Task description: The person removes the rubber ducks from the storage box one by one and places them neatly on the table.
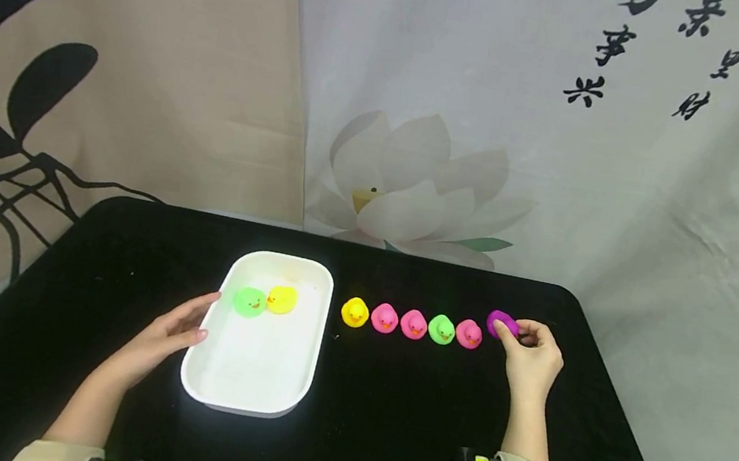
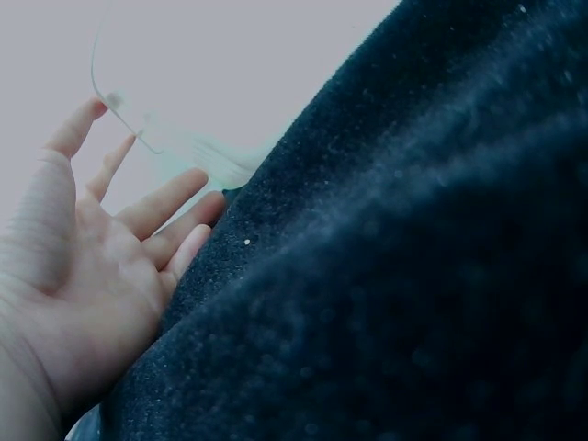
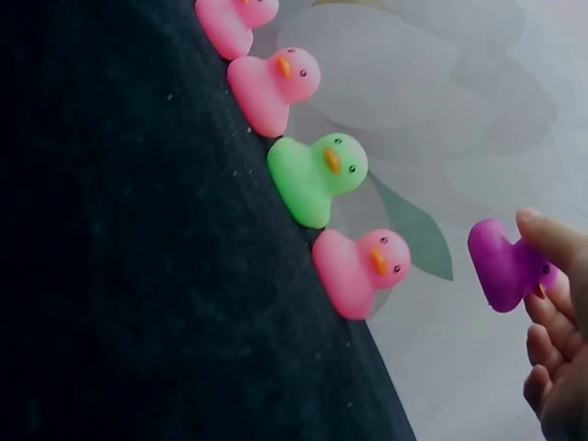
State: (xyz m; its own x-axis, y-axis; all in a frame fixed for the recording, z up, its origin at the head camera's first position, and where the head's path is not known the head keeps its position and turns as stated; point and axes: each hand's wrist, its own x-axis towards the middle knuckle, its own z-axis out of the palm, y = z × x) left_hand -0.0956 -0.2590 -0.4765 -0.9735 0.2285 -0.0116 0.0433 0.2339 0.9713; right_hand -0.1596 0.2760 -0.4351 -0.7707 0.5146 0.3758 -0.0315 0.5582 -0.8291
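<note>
My right hand (image 1: pixel 534 360) pinches a purple rubber duck (image 3: pixel 501 266) by its head between thumb and fingers, just past the right end of a row of ducks. A pink duck (image 3: pixel 356 274) is the nearest one in that row, with a green duck (image 3: pixel 317 177) beside it. On the other side, my left hand (image 1: pixel 171 328) touches the left rim of a white tray (image 1: pixel 248 372) with straight, spread fingers. Inside the tray sit a green duck (image 1: pixel 249 303) and a yellow duck (image 1: pixel 283 300), side by side near its far end.
Two more pink ducks (image 1: pixel 384 318) and a yellow duck (image 1: pixel 355 312) continue the row toward the tray. Everything stands on a black cloth-covered table (image 1: pixel 397 426). A printed curtain (image 1: pixel 430 112) hangs behind the table's far edge.
</note>
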